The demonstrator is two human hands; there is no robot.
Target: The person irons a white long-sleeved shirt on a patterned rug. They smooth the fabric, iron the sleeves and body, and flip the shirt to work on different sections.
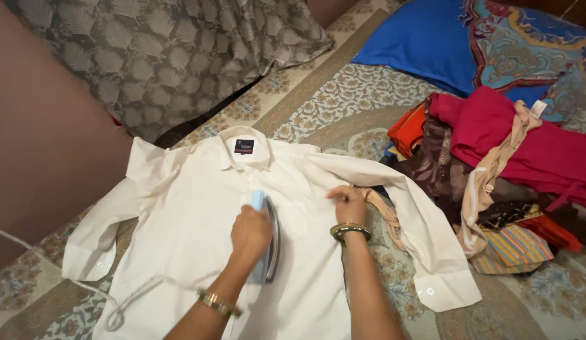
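A white shirt [186, 214] lies spread flat, collar away from me, on a patterned bed cover [343, 94]. My left hand [250, 233] grips the handle of an electric iron [272, 249] with a light blue top and a metal base, which rests on the shirt's front near the middle. My right hand [350, 203] pinches the shirt's fabric just right of the iron, beside the right sleeve [425, 252]. Both wrists wear gold bangles.
A heap of coloured clothes [513, 170] is piled at the right, touching the shirt's sleeve. A blue patterned pillow [444, 44] lies behind the heap. A grey leaf-print cloth [173, 56] sits at the back left. The iron's white cord [120, 308] trails off to the lower left.
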